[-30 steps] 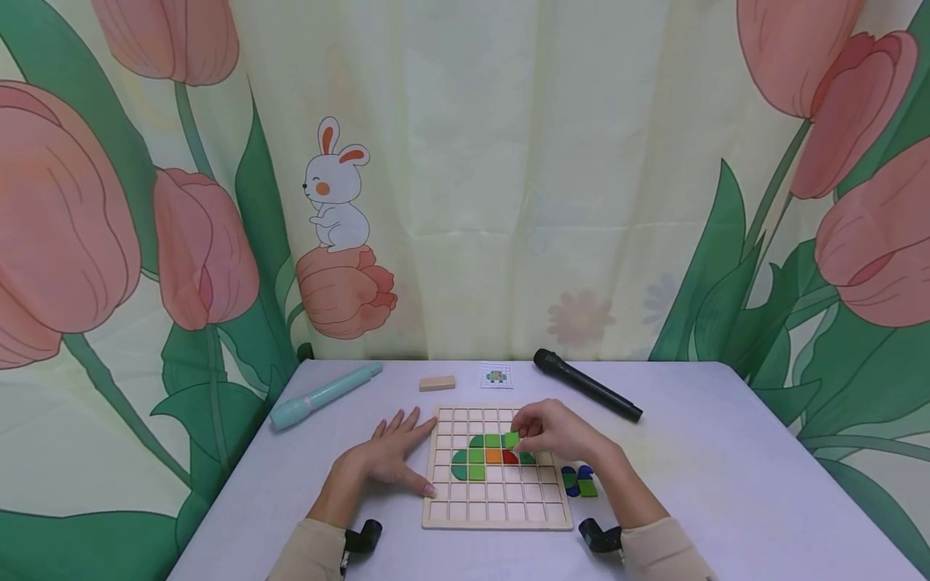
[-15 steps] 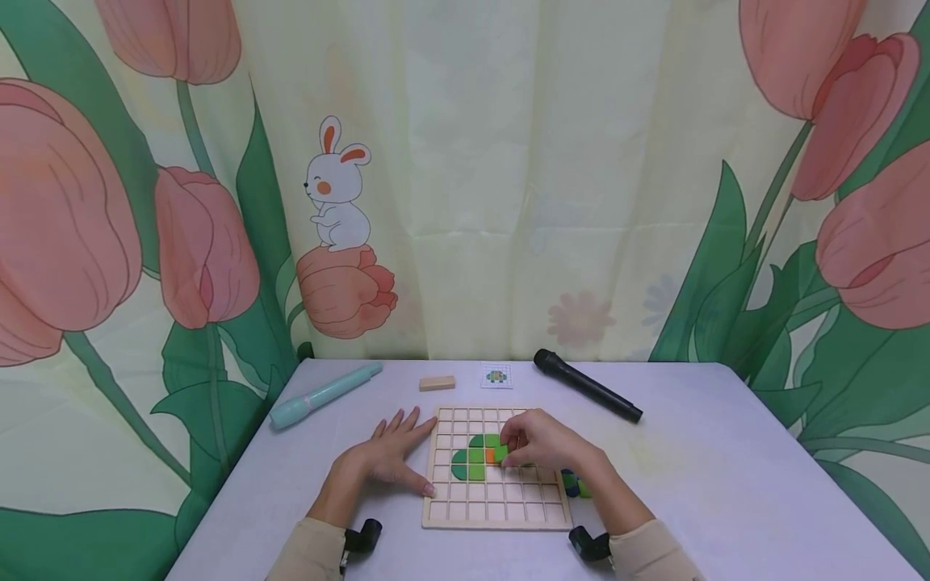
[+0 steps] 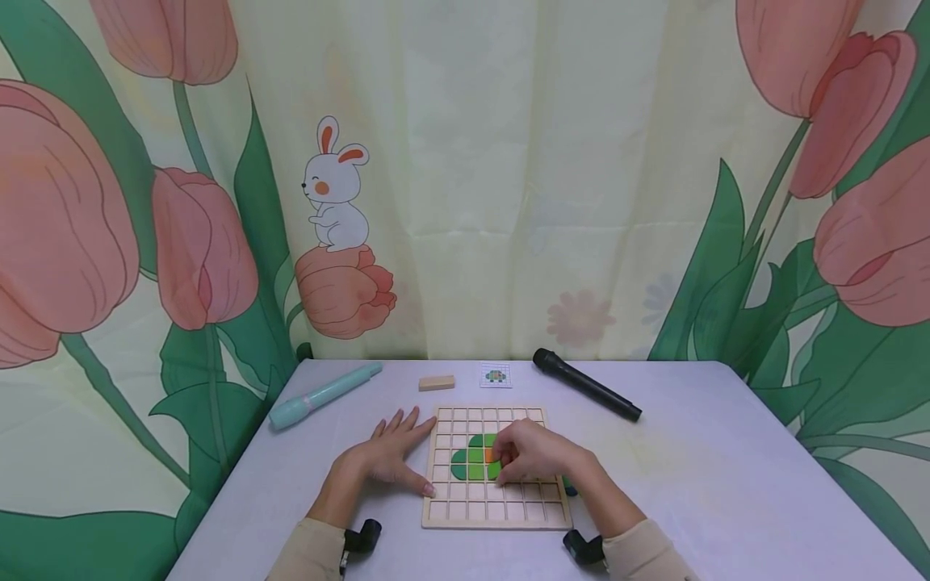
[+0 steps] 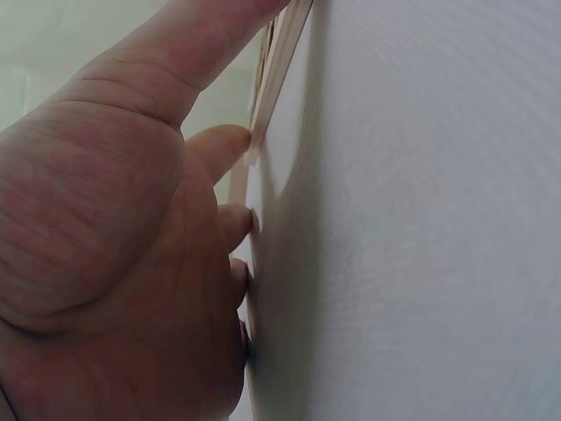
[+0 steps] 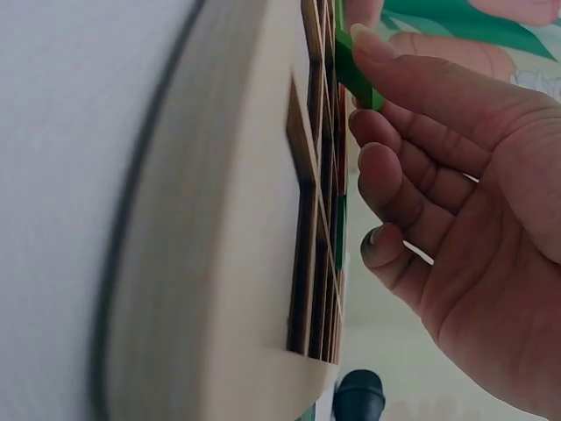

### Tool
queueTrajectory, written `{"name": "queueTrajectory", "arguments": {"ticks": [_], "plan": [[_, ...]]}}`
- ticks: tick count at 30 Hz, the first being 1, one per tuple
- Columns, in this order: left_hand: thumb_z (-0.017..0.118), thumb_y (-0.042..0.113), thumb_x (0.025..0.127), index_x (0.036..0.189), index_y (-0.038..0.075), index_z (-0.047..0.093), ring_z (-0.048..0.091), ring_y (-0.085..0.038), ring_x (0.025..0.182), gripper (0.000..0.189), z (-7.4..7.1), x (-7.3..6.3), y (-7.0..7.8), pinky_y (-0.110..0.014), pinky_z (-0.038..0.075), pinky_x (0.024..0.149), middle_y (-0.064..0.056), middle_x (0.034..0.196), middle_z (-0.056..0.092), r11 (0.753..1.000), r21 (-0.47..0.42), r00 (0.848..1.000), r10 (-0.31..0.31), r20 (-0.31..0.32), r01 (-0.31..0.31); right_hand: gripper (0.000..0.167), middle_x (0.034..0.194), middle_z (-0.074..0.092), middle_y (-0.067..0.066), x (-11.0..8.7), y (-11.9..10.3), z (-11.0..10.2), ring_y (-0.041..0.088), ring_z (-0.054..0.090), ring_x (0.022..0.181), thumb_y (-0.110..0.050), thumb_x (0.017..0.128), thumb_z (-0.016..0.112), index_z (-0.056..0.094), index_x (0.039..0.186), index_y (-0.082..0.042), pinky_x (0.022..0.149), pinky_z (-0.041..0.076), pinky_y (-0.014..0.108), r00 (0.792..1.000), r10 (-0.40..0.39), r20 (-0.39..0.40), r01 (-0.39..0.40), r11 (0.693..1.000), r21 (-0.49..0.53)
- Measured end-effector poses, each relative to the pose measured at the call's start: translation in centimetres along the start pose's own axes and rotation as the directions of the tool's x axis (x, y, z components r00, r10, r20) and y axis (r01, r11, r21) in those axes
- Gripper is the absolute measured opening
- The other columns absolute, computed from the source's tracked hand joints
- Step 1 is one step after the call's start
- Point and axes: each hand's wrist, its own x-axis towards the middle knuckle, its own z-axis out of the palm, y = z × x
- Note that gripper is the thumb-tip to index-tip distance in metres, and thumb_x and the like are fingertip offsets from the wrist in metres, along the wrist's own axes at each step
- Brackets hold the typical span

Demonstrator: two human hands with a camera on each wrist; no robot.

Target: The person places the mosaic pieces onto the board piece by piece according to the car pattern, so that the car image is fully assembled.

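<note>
- A big pale curtain [image 3: 472, 161] hangs at the back, with pink tulips and a white bunny on it.
- The white tabletop [image 3: 690, 460] is in front of the curtain and carries all the things.
- A square wooden board [image 3: 496, 511] with lots of little boxes lies flat on the tabletop, between the two hands.
- The left hand [image 3: 392, 450] is spread wide. Its thumb and pointing finger touch the left edge of the board.
- The right hand [image 3: 534, 450] is over the board. It is narrow at the tips, and its thumb and finger pinch a small green piece.
- A light blue-green tube [image 3: 325, 396] lies at a slant, far over on the left.
- A black microphone [image 3: 587, 386] lies at a slant behind the board, on the right.
- A little picture card [image 3: 496, 376] lies behind the board.
- A wooden block [image 3: 437, 383] sits just left of the card.
- Green pieces [image 3: 475, 456] sit together in the boxes near the board's middle.
- The green piece [image 5: 355, 70] in the right hand is tipped, close to the board's top. I cannot tell if it is in a box.
- An orange piece [image 3: 488, 455] is in a box by the right fingertips, partly hidden.
- A dark blue piece [image 3: 570, 486] peeks out by the board's right edge.
</note>
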Motion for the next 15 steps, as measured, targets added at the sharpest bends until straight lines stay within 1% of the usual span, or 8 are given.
{"name": "queueTrajectory", "arguments": {"ticks": [6, 11, 15], "plan": [[0.087, 0.073, 0.063, 0.166, 0.031, 0.029, 0.001, -0.039, 0.163, 0.125, 0.03, 0.04, -0.04, -0.065, 0.002, 0.129, -0.012, 0.176, 0.011, 1.0, 0.004, 1.0, -0.001, 0.004, 0.001, 0.019, 0.074, 0.064, -0.007, 0.12, -0.18, 0.43, 0.006, 0.055, 0.069, -0.013, 0.081, 0.09, 0.076, 0.093, -0.013, 0.063, 0.047, 0.021, 1.0, -0.001, -0.013, 0.001, 1.0, -0.005], [0.087, 0.073, 0.062, 0.165, 0.03, 0.03, 0.001, -0.039, 0.163, 0.125, -0.01, 0.03, -0.12, -0.065, 0.003, 0.129, -0.013, 0.176, 0.012, 1.0, 0.003, 1.0, 0.006, -0.003, -0.006, 0.02, 0.074, 0.065, -0.008, 0.16, -0.21, 0.52, 0.006, 0.056, 0.07, -0.014, 0.08, 0.09, 0.075, 0.093, -0.014, 0.064, 0.047, 0.021, 1.0, 0.007, -0.015, -0.007, 1.0, -0.021], [0.087, 0.072, 0.062, 0.165, 0.03, 0.03, 0.001, -0.039, 0.163, 0.125, -0.07, -0.02, -0.08, -0.065, 0.004, 0.129, -0.013, 0.176, 0.012, 1.0, -0.007, 1.0, 0.008, -0.004, -0.008, 0.024, 0.075, 0.065, -0.008, 0.14, -0.14, 0.36, 0.005, 0.056, 0.069, -0.017, 0.079, 0.092, 0.074, 0.095, -0.015, 0.063, 0.048, 0.022, 1.0, 0.006, -0.013, -0.006, 1.0, -0.023]]}}
